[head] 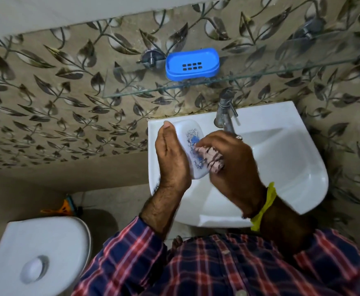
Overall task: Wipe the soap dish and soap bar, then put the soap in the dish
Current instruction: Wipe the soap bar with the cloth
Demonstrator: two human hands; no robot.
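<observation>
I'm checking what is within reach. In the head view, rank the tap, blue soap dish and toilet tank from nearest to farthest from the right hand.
From the right hand:
1. Tap, just beyond it at the sink's back.
2. Blue soap dish, up on the glass shelf.
3. Toilet tank, far to the lower left.

Plastic, glass, metal, ceramic and cloth.
The blue dish [192,63] looks like smooth plastic on a clear glass shelf [260,74]; the tap [225,113] is dull metal, the sink [286,159] glossy white ceramic, the rag [212,160] soft striped cloth, the shirt [228,268] woven plaid.
</observation>
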